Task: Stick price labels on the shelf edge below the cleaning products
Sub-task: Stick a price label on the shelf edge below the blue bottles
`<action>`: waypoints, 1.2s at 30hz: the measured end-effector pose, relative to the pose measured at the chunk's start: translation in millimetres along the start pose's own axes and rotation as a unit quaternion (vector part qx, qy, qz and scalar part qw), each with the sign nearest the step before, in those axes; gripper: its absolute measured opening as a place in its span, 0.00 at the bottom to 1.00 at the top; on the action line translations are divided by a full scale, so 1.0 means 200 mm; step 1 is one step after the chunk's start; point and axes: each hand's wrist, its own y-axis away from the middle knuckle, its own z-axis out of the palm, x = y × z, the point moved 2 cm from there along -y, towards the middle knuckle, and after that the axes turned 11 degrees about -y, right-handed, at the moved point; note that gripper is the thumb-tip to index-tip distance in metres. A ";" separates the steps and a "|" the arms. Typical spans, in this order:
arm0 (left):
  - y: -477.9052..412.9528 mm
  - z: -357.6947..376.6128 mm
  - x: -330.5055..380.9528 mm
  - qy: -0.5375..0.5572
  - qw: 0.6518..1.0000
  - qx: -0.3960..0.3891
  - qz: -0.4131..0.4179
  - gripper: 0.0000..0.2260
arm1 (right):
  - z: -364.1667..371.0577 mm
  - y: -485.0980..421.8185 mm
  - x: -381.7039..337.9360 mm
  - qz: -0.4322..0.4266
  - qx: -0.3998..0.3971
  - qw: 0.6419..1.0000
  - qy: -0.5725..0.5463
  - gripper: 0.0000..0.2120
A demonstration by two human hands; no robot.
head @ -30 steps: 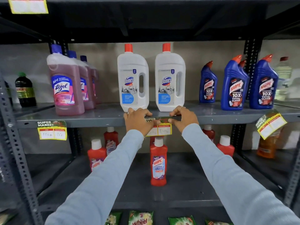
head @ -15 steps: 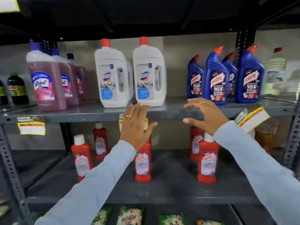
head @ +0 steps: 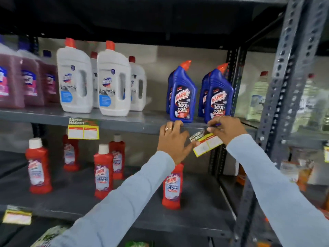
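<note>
Both hands are up at the front edge of the middle shelf (head: 135, 126), near its right end beside the perforated grey upright (head: 284, 97). The right hand (head: 226, 128) has its fingers pinched closed on the top right corner of a tilted price label (head: 207, 143), a yellow-bordered card with white boxes and a dark "SUPER MARKET" header; the label hangs askew, its left end lower, just under the shelf edge below the blue Harpic bottles (head: 183, 97). The left hand (head: 173, 138), a ring on one finger, is spread open with its fingertips resting on the shelf edge and its thumb reaching toward the label's lower left corner; whether the thumb touches the card cannot be told. Further left on the same edge a second price label (head: 83, 130) sits square and flat beneath the white Domex bottles (head: 94, 82). Red Harpic bottles (head: 103, 170) stand on the shelf below. Both forearms wear pale blue sleeves (head: 277, 189).
</note>
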 end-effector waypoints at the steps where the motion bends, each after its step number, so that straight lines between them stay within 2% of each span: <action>1: 0.00 0.01 0.00 0.003 1.000 -0.011 -0.012 0.24 | 0.01 -0.02 0.00 -0.006 -0.017 1.000 0.023 0.10; 3: 0.00 0.06 0.01 0.033 0.999 -0.017 -0.032 0.17 | 0.03 -0.03 -0.01 -0.014 -0.049 0.996 0.080 0.11; 5: -0.01 0.07 -0.01 0.053 0.997 -0.018 -0.045 0.13 | 0.03 -0.05 -0.02 -0.008 -0.058 0.995 0.084 0.08; 7: -0.04 0.07 -0.03 0.089 0.994 -0.035 -0.053 0.12 | 0.03 -0.07 -0.03 0.021 -0.060 0.996 0.065 0.06; 10: -0.11 -0.04 0.12 0.076 0.993 -0.034 -0.090 0.11 | -0.09 -0.09 0.05 0.014 -0.057 0.998 -0.012 0.04; 13: -0.08 -0.02 0.11 0.054 0.993 -0.039 -0.096 0.11 | -0.05 -0.06 0.08 0.016 -0.056 0.998 -0.028 0.09; 16: -0.04 -0.03 0.13 0.025 0.996 -0.043 -0.073 0.10 | -0.05 -0.01 0.14 0.012 -0.098 0.994 -0.056 0.12; 18: -0.02 -0.02 0.11 -0.011 0.997 -0.048 -0.063 0.09 | -0.01 0.04 0.15 -0.007 -0.092 0.996 0.002 0.09; 20: 0.00 0.00 0.11 -0.066 0.996 -0.051 -0.044 0.09 | 0.08 0.09 0.16 -0.053 -0.053 0.987 0.143 0.05; 22: 0.01 0.02 0.11 -0.115 0.991 -0.057 -0.029 0.09 | 0.18 0.13 0.19 -0.090 -0.029 0.967 0.235 0.12; 25: 0.00 0.05 0.11 -0.143 0.987 -0.065 -0.019 0.09 | 0.21 0.14 0.23 -0.108 -0.005 0.960 0.257 0.14; 27: -0.02 0.03 0.09 -0.126 0.990 -0.055 -0.013 0.09 | 0.18 0.13 0.23 -0.107 -0.013 0.967 0.230 0.14; 31: -0.09 -0.02 0.03 -0.057 0.998 -0.031 -0.004 0.11 | 0.07 0.09 0.24 -0.103 -0.027 0.989 0.101 0.12; 34: -0.14 -0.05 0.00 -0.020 0.999 -0.026 -0.004 0.12 | 0.02 0.04 0.22 -0.071 -0.023 0.997 0.017 0.11; 36: -0.17 -0.06 -0.01 -0.010 1.000 -0.027 -0.009 0.13 | 0.01 0.01 0.20 -0.051 -0.009 0.999 0.000 0.12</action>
